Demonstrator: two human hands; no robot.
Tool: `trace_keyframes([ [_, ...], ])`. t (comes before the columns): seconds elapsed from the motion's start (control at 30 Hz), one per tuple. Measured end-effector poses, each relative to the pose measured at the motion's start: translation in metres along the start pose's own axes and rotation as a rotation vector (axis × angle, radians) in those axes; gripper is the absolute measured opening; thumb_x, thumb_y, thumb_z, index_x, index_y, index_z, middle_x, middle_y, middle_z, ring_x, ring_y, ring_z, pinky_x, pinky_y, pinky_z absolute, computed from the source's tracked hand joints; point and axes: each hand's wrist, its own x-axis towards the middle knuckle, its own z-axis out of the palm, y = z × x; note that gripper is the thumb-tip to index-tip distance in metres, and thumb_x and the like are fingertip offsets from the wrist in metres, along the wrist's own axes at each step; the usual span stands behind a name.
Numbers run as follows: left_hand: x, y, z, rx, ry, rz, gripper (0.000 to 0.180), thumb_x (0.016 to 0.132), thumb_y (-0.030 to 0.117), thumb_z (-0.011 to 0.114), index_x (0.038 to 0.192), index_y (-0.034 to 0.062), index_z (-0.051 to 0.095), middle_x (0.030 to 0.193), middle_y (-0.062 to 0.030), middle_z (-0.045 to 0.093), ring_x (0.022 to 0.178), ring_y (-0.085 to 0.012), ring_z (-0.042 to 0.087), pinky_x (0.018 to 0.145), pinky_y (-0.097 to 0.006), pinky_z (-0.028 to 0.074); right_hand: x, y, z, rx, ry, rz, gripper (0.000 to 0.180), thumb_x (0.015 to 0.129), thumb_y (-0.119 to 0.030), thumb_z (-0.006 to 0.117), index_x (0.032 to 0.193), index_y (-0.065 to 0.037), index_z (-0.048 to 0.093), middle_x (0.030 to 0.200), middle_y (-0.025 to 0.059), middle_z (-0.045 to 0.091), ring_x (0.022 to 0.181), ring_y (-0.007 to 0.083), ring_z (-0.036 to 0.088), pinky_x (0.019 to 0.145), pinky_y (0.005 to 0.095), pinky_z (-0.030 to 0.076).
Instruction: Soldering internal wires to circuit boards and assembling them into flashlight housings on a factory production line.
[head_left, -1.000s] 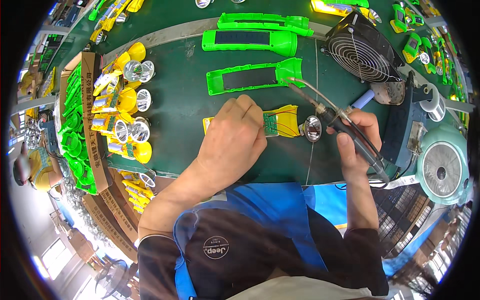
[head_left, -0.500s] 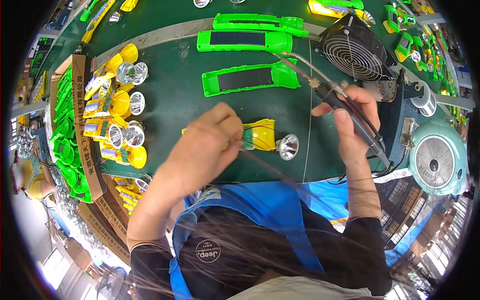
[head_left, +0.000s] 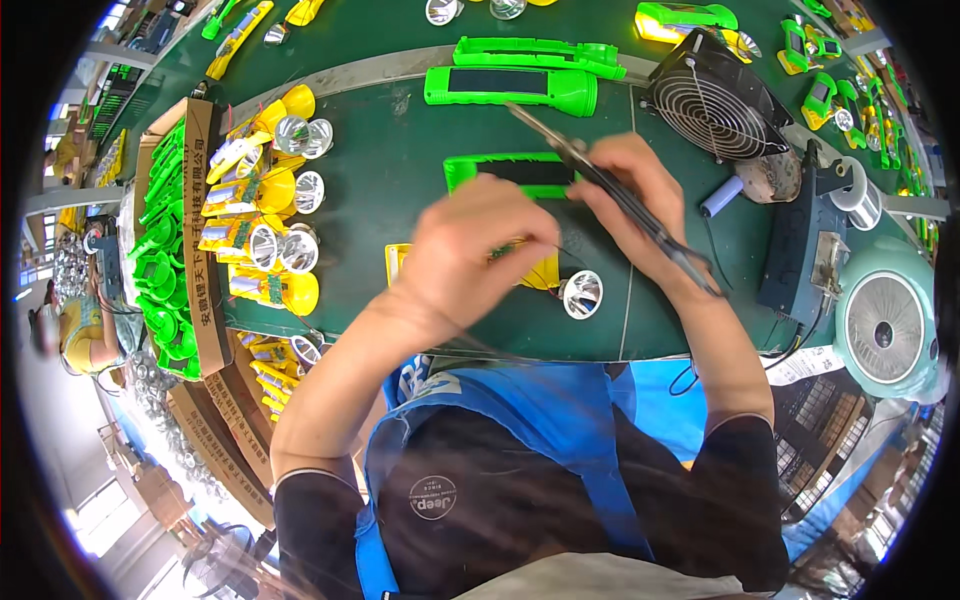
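left hand [head_left: 478,255] curled over a yellow torch body [head_left: 540,270], fingers closed on it, pressing it to the green mat [head_left: 400,180] near the front edge of the bench; small green circuit board just visible at the fingertips. right hand [head_left: 635,205] closed around a dark soldering iron [head_left: 600,180], held pen-fashion, tip pointing up and left, handle and cord trailing down over the wrist. silver reflector cup [head_left: 581,294] just beside the yellow body, on its right, lying on the mat. green torch shell with dark panel [head_left: 510,172] directly behind both hands, partly hidden by them. two longer green torch shells [head_left: 520,85] further back, side by side. black fan with wire grille [head_left: 712,108] at back right, tilted toward the work. blue cylindrical cell [head_left: 722,196] near the fan's base. dark blue soldering station [head_left: 800,240] at right, solder reel [head_left: 858,198] on top. pale green round fan [head_left: 885,325] at far right. rows of yellow torch heads with reflectors [head_left: 265,215] at left on the mat. cardboard box of green parts [head_left: 165,250] beyond them at far left. blue apron [head_left: 520,420] over dark sleeves at lower centre.
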Motion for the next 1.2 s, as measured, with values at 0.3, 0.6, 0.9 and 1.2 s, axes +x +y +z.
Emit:
trace_keyframes([
  [0.3, -0.004, -0.03, -0.025, 0.131, -0.147, -0.254, 0.01, 0.082, -0.001, 0.072, 0.089, 0.0055, 0.066, 0.088, -0.0044, 0.061, 0.081, -0.0214, 0.057, 0.072, -0.034, 0.046, -0.048, -0.037, -0.025, 0.222, 0.053, 0.357, 0.029, 0.099, -0.013, 0.068, 0.121, -0.003, 0.053, 0.113, 0.0142, 0.063, 0.094, 0.023, 0.071, 0.087, 0.0367, 0.056],
  [0.6, 0.019, -0.051, -0.026, 0.503, -0.329, 0.187, 0.007, 0.075, 0.007, 0.067, 0.082, 0.0083, 0.068, 0.09, -0.0038, 0.06, 0.09, -0.0208, 0.06, 0.084, -0.036, 0.044, -0.025, -0.033, -0.031, 0.33, 0.079, 0.781, 0.025, 0.094, -0.019, 0.071, 0.106, 0.001, 0.06, 0.083, 0.0099, 0.068, 0.07, 0.0127, 0.066, 0.058, 0.0253, 0.054],
  [0.9, 0.018, -0.053, -0.027, 0.507, -0.434, 0.127, 0.011, 0.079, 0.006, 0.071, 0.088, 0.008, 0.066, 0.101, -0.0038, 0.062, 0.098, -0.0211, 0.061, 0.094, -0.04, 0.043, -0.018, -0.034, -0.027, 0.33, 0.006, 0.826, 0.027, 0.093, -0.019, 0.073, 0.103, 0.002, 0.061, 0.084, 0.0105, 0.069, 0.069, 0.0141, 0.069, 0.058, 0.0257, 0.057],
  [1.2, 0.016, -0.054, -0.026, 0.55, -0.429, 0.127, 0.015, 0.075, 0.005, 0.071, 0.088, 0.0089, 0.065, 0.099, -0.003, 0.06, 0.096, -0.02, 0.061, 0.094, -0.04, 0.042, -0.018, -0.037, -0.025, 0.286, -0.001, 0.81, 0.025, 0.094, -0.017, 0.073, 0.103, 0.002, 0.061, 0.083, 0.0105, 0.07, 0.07, 0.0136, 0.068, 0.061, 0.026, 0.057],
])
